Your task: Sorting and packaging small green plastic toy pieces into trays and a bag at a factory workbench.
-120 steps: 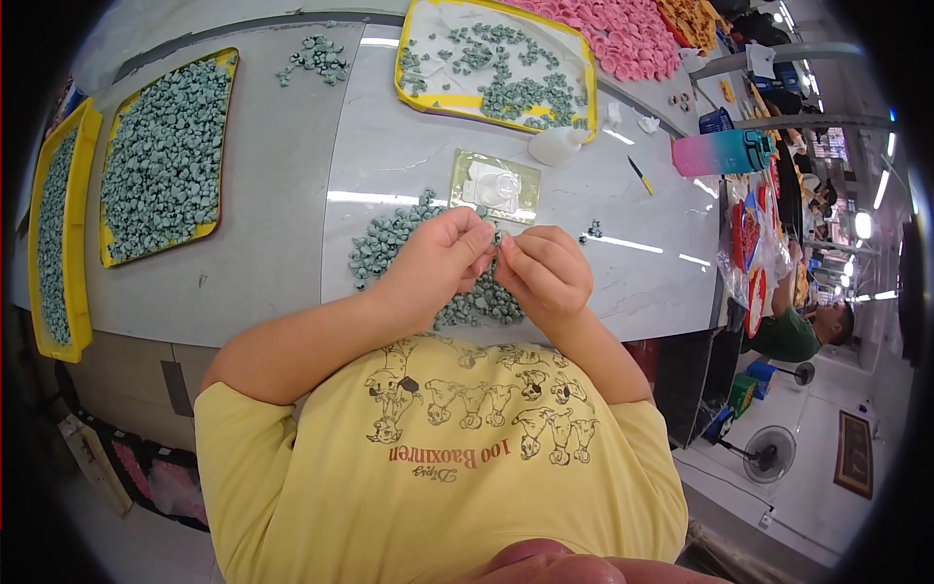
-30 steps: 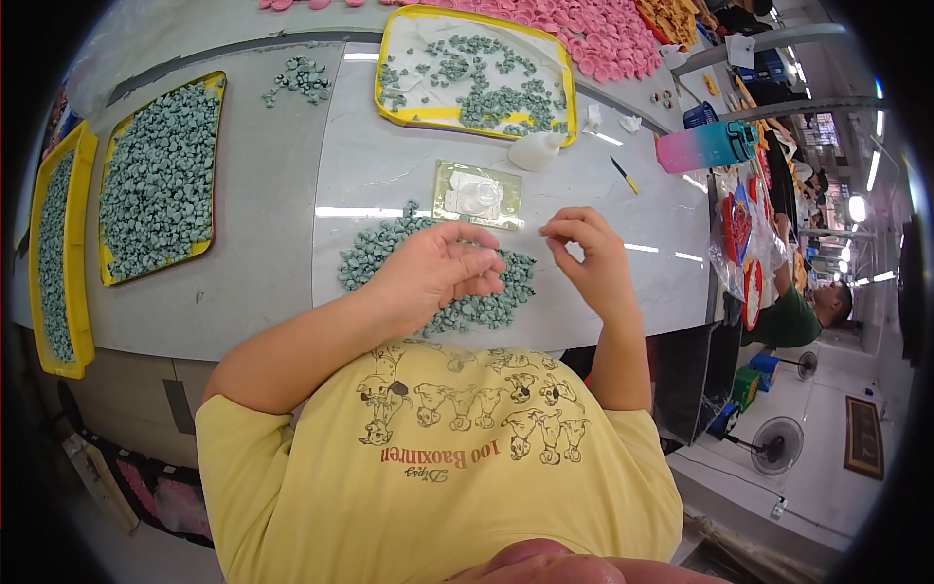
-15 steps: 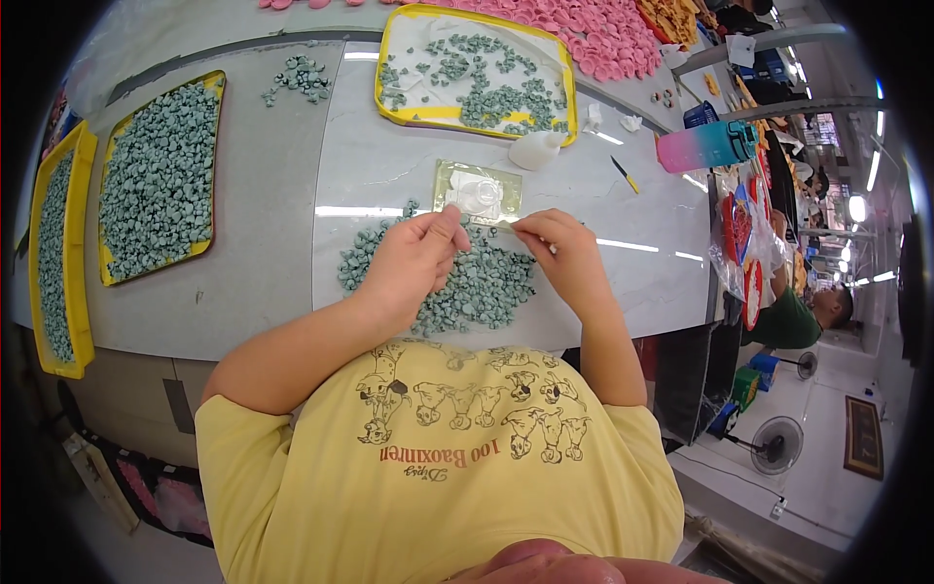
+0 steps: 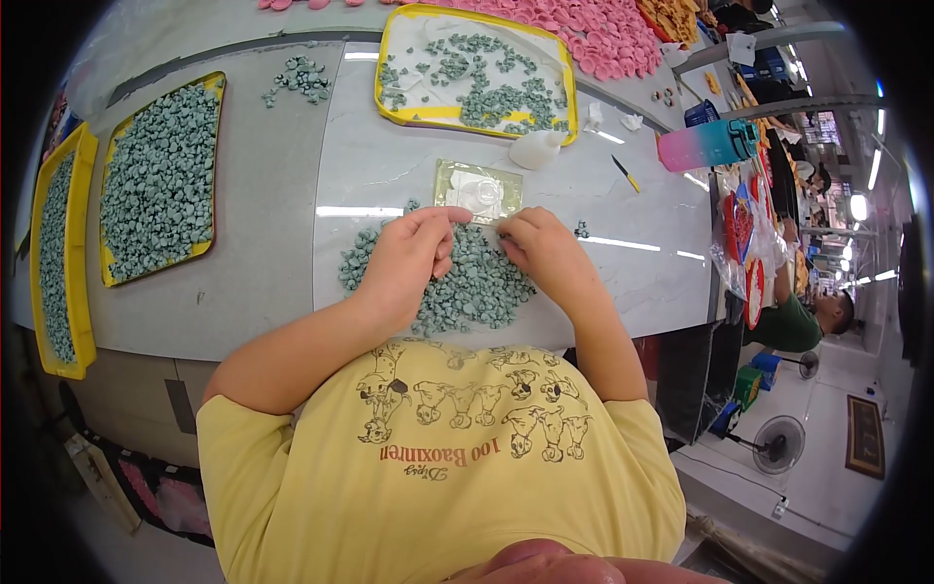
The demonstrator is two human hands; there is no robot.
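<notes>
A heap of small grey-green pieces (image 4: 472,292) lies on the table under and between my hands. My left hand (image 4: 413,255) is over the heap's left part, its fingers curled in and the index finger reaching right. Over the right part is my right hand (image 4: 547,251), thumb and fingertips pinched together. A tiny dark spot shows at its fingertips, too small to name. What the left fingers hold, if anything, is hidden. Just beyond both hands lies a clear, yellowish rectangular block (image 4: 448,185) with a white paper (image 4: 477,191) and a round transparent dish on it.
A white squeeze bottle (image 4: 535,151) lies behind the block. Yellow trays (image 4: 572,88) of grey-green pieces stand at the back and left. To the right are a yellow-handled knife (image 4: 630,182) and a pink-blue water bottle (image 4: 705,146). Pink pieces (image 4: 603,39) cover the far table; another person (image 4: 793,323) sits right.
My right hand has moved a little left and nearer me, uncovering a few loose pieces to its right. My left index finger has stretched further right.
</notes>
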